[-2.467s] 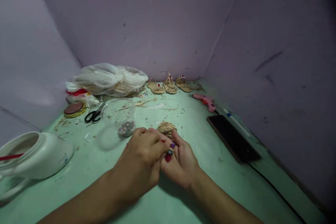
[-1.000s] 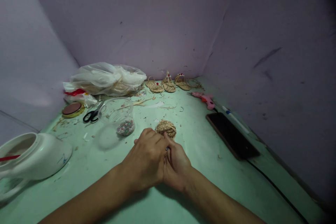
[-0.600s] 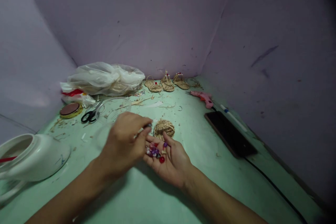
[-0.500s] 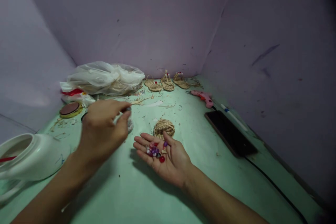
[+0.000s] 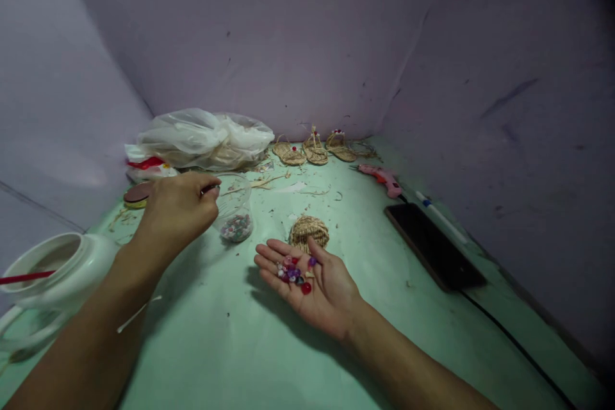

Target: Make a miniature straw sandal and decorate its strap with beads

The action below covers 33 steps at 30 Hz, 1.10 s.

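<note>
Head camera view, looking down at a pale green counter (image 5: 216, 339) boxed in by grey-lilac walls.

A clear plastic cup (image 5: 236, 208) is sitting left of centre, holding a small heap of mixed-colour beads in the cup (image 5: 235, 229) at its bottom. At the far left a white jar (image 5: 72, 262) is lying on its side with its mouth facing the viewer, and a red stick (image 5: 19, 278) is poking out of it. A crumpled plastic bag (image 5: 206, 138) is resting against the back wall.

Just behind the right hand, a small woven straw ball (image 5: 310, 229) is sitting on the counter. Tiny straw sandals (image 5: 314, 152) are lining the back wall. To the right, a pink glue gun (image 5: 382, 178), a dark phone (image 5: 435, 246) and a pen (image 5: 442, 214) are lying in a row along the wall. A round tin lid (image 5: 136, 195) is peeking out behind the left hand. Straw scraps are littering the counter.

The left hand (image 5: 180, 211) is hovering just beside the cup's rim, thumb and forefinger pressing together on a small dark piece (image 5: 210, 189), too small to identify. The right hand (image 5: 312, 282) is lying palm up with fingers spread flat, cradling a cluster of loose beads (image 5: 293, 272), red, purple and pink, in the middle of the palm.
</note>
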{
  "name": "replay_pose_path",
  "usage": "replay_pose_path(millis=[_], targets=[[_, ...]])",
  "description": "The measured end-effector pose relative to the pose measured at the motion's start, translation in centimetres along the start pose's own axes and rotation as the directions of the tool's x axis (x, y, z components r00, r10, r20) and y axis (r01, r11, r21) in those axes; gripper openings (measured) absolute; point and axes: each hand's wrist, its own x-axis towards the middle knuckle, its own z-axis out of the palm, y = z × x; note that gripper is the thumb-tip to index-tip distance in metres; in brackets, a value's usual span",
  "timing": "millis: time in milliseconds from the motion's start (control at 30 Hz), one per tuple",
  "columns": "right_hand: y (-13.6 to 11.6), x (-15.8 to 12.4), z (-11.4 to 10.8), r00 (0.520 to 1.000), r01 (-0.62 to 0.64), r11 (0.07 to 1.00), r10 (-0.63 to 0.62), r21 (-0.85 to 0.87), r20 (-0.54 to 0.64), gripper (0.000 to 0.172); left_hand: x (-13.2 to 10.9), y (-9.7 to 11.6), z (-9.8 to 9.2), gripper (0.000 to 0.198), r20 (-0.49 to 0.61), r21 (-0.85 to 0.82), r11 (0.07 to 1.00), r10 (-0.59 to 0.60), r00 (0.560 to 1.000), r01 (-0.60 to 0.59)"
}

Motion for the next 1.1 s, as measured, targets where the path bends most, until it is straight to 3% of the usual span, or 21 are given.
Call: replay_pose_path(millis=[133,200,267,333,400,433,533,667,767,900,967,1033,1100], targets=[[0.0,0.0,0.0,1.000,0.002,1.000,-0.002,0.000,-0.005,0.055,0.1,-0.2,0.2,0.030,0.007,-0.022,1.000,-0.016,1.000,0.016],[0.1,0.1,0.0,1.000,0.000,1.000,0.000,-0.002,-0.011,0.055,-0.4,0.6,0.2,0.028,-0.070,-0.071,0.997,-0.014,0.997,0.009],[0.2,0.1,0.0,1.000,-0.010,1.000,0.010,-0.001,0.004,0.057,-1.4,2.1,0.4,0.022,-0.153,-0.170,0.983,0.049,0.987,-0.075],[0.3,0.2,0.0,0.999,-0.009,0.999,0.007,0.033,0.046,0.059,-3.0,4.2,1.0,0.016,-0.159,-0.353,0.875,0.292,0.943,-0.331],[0.4,0.2,0.1,0.998,0.006,0.994,-0.013,0.111,0.064,0.057,-4.6,6.2,1.8,0.020,-0.086,-0.350,0.810,0.473,0.877,-0.471],[0.4,0.2,0.2,0.998,0.013,0.988,-0.021,0.157,0.052,0.055,-5.2,7.0,2.2,0.021,-0.060,-0.320,0.814,0.493,0.868,-0.485],[0.4,0.2,0.4,1.000,0.023,0.969,-0.021,0.247,-0.014,0.048,-6.1,7.9,3.2,0.021,-0.031,-0.206,0.858,0.475,0.880,-0.470],[0.3,0.2,0.6,1.000,0.015,0.985,-0.018,0.173,0.015,0.053,-5.0,6.8,3.5,0.020,-0.024,-0.163,0.884,0.440,0.898,-0.438],[0.5,0.2,0.5,1.000,0.016,0.989,-0.018,0.147,0.016,0.057,-4.6,6.3,3.5,0.020,-0.034,-0.245,0.875,0.422,0.906,-0.416],[0.8,0.3,0.4,1.000,0.012,0.985,-0.013,0.174,0.003,0.054,-6.0,7.6,4.0,0.017,0.131,-0.411,0.825,0.476,0.870,-0.389],[0.9,0.2,0.5,1.000,-0.008,0.990,0.004,0.144,0.024,0.057,-6.9,8.5,4.5,0.017,0.162,-0.415,0.840,0.447,0.880,-0.350],[0.9,0.1,0.6,0.999,-0.011,0.990,0.006,0.138,0.036,0.060,-7.3,8.9,4.7,0.018,0.142,-0.412,0.845,0.430,0.892,-0.341],[0.9,0.0,0.8,0.998,-0.016,0.989,0.008,0.144,0.055,0.063,-7.0,8.5,4.2,0.020,0.045,-0.406,0.825,0.449,0.892,-0.394]])
